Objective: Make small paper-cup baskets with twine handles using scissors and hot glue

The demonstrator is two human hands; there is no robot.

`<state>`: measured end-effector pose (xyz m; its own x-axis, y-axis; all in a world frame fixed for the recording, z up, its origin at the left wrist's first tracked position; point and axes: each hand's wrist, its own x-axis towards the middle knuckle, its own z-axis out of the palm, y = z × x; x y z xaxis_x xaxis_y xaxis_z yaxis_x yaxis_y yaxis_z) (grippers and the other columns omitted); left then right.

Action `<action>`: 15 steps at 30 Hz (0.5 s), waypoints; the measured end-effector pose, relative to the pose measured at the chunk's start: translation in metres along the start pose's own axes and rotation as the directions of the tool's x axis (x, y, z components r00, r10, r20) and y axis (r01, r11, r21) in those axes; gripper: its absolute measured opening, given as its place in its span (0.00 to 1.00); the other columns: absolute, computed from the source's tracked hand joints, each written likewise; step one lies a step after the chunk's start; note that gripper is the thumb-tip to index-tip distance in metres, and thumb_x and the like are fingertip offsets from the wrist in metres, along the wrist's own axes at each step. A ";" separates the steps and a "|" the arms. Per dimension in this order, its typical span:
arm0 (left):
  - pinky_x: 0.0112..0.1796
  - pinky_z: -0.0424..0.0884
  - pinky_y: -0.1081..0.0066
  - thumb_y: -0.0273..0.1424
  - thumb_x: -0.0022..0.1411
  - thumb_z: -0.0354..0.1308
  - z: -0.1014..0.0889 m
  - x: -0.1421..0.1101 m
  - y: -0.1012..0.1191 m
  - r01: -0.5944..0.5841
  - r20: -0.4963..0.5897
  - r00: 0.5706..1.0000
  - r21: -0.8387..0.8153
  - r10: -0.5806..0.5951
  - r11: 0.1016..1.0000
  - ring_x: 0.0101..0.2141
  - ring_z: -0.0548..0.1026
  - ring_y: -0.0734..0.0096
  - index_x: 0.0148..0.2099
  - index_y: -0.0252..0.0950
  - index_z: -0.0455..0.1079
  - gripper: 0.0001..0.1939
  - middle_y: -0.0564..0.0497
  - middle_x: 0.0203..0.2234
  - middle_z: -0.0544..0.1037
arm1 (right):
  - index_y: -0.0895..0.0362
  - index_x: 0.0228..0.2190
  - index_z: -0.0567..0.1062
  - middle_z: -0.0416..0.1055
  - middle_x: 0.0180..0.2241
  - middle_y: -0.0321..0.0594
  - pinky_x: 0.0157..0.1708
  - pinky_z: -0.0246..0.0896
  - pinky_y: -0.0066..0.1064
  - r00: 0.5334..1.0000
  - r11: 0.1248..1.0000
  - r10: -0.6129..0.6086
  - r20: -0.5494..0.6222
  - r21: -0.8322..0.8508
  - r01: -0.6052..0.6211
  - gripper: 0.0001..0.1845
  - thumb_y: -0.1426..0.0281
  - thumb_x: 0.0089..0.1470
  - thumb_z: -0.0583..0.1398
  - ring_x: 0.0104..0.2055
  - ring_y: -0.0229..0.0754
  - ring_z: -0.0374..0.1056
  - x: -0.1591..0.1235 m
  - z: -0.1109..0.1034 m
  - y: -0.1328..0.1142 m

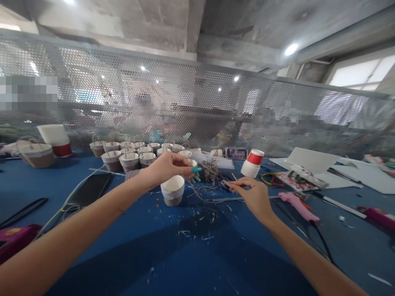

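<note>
Hovering by a cup point(173, 195), the left hand point(169, 166) has an unclear grip; the right hand point(254, 195) pinches something small point(227, 184).

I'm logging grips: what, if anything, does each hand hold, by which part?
Right hand seems to pinch something thin, which part unclear; left hand: cannot tell.

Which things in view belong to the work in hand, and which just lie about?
Likely in the job: front cup, handled cups, grey twine, small unclear piece in the right hand, possibly pink glue gun.
Seemingly lying about: dark slab, white papers.
</note>
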<state>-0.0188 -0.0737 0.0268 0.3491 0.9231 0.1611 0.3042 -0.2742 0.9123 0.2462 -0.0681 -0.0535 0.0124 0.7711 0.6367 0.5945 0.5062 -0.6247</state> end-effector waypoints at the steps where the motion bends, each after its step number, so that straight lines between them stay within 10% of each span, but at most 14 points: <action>1: 0.33 0.71 0.72 0.31 0.48 0.63 0.000 0.000 0.000 0.000 0.002 1.000 0.002 0.000 1.000 0.26 0.75 0.73 0.27 0.36 0.74 0.04 0.51 0.23 0.79 | 0.52 0.21 0.79 0.74 0.23 0.37 0.31 0.62 0.34 1.000 1.000 0.002 0.003 0.005 -0.002 0.08 0.62 0.44 0.63 0.26 0.41 0.69 0.000 0.000 -0.001; 15: 0.32 0.70 0.72 0.32 0.46 0.64 0.002 0.004 -0.005 0.049 -0.030 0.998 0.031 -0.048 0.998 0.26 0.75 0.72 0.26 0.37 0.74 0.04 0.52 0.24 0.79 | 0.53 0.19 0.79 0.73 0.22 0.38 0.30 0.62 0.36 0.992 0.992 0.118 0.037 0.039 -0.119 0.09 0.61 0.40 0.65 0.25 0.41 0.68 -0.001 0.002 0.001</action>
<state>-0.0168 -0.0695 0.0219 0.3073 0.9429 0.1287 0.3486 -0.2374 0.9067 0.2452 -0.0681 -0.0555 0.0530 0.8389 0.5417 0.5566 0.4255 -0.7135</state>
